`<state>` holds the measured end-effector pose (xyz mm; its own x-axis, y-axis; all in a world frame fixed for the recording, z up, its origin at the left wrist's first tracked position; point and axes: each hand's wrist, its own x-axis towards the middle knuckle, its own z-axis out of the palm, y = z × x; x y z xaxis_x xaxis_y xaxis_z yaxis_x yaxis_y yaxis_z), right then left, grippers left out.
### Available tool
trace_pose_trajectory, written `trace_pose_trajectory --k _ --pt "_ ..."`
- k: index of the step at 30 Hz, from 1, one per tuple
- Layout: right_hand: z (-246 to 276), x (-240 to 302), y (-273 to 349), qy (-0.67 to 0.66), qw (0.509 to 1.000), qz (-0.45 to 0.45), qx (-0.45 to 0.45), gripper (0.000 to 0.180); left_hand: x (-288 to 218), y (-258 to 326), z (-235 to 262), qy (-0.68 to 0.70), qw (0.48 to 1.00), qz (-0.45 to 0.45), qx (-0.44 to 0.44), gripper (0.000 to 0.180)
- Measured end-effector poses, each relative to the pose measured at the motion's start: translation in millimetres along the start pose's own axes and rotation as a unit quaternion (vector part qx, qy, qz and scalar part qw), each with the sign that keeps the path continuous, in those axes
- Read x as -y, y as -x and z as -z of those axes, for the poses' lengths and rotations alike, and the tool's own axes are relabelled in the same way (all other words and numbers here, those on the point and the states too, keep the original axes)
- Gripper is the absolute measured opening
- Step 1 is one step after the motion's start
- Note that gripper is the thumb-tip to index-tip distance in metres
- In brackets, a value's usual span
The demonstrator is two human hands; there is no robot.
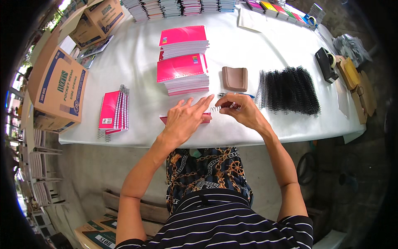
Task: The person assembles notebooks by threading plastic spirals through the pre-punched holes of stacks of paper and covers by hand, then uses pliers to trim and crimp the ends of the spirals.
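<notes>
My left hand [184, 117] lies flat with stretched fingers over a pink notebook [206, 118] at the table's near edge, covering most of it. Just right of it, my right hand [245, 111] pinches a dark spiral binding coil [215, 109], whose free end reaches the notebook's right edge. Whether the coil is in the notebook's holes I cannot tell. Beyond my hands rise a stack of pink notebooks [181, 68] and another pink stack [183, 35]. A brown curved block [235, 79] stands beyond my right hand, with a thin blue tool [247, 95] partly hidden beside the fingers.
Black spiral coils [289, 90] lie heaped on the right. Several coil-bound pink notebooks [110, 108] rest at the left, near a cardboard box [60, 87]. More notebook stacks [182, 8] line the far edge. A tape dispenser [326, 65] stands at the right edge.
</notes>
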<state>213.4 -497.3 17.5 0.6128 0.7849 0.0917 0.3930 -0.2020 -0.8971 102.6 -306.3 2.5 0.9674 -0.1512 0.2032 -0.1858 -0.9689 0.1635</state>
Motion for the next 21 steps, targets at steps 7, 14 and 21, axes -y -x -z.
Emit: trace_pose_trajectory --k 7,14,21 --pt "-2.3 -8.2 -4.8 -0.018 0.999 0.021 0.044 0.014 2.6 2.2 -1.1 0.007 1.0 -0.001 0.0 0.074" --pt "7.0 -4.9 -9.4 -0.032 0.991 -0.035 0.128 0.013 2.9 1.5 -2.9 0.023 1.0 0.008 -0.005 0.073" --pt "-3.0 -5.2 -1.8 0.124 0.983 0.105 0.087 0.017 -2.7 2.0 3.4 0.05 0.999 0.02 -0.011 0.072"
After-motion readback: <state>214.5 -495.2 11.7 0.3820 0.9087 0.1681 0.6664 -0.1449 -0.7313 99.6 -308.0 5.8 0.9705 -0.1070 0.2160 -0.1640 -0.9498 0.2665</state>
